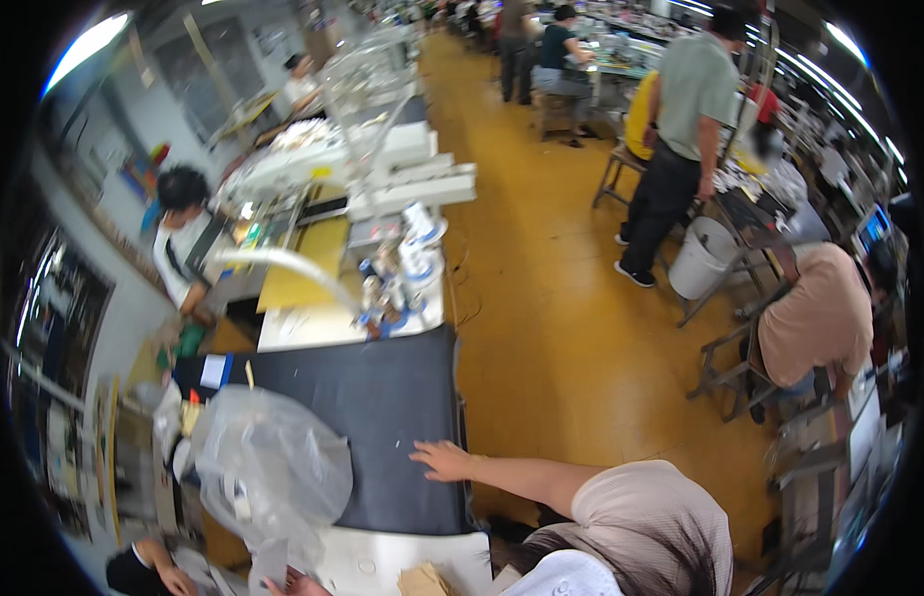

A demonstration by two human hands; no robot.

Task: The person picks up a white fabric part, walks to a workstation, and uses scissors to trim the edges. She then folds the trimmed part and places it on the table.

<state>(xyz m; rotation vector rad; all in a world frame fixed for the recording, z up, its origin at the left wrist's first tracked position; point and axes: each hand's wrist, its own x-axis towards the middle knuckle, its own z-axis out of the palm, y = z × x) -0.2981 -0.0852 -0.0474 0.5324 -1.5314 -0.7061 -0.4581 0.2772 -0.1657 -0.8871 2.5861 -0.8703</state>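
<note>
My right hand (442,462), reaching in from the right in a beige sleeve, lies with fingers spread on the black tabletop (383,397) near its right edge. It holds nothing. Low in the view, partly cut off by the edge, my left hand (301,584) has its fingers closed at a pale, limp piece (270,562), whose material I cannot make out. Above it stands a large, puffed clear plastic bag (273,457) with some whitish things inside. A brown paper piece (422,579) lies on the white tabletop (383,556) nearby.
Thread cones (417,238) and bottles crowd the white machine table (303,330) ahead. A co-worker (184,238) sits there; another person's hand (164,571) is at lower left. Across the yellow aisle (541,328) are a standing person (686,129), a white bucket (702,258) and a seated person (815,308).
</note>
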